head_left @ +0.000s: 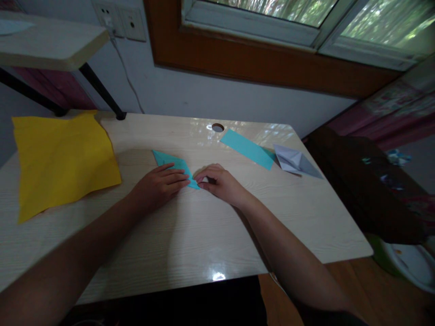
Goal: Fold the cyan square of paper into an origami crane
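A folded piece of turquoise paper lies on the desk in front of me, its left end pointed. My left hand rests flat across it with the fingers stretched out, pressing it to the desk. At the paper's right tip, my right hand has its thumb and index finger closed in a pinch on the paper's edge. Part of the folded paper is hidden under my left fingers, so its full shape does not show.
A flat turquoise strip and a folded grey paper boat lie at the back right of the desk. A large yellow sheet covers the left side. A raised shelf stands at the back left, near a white cable.
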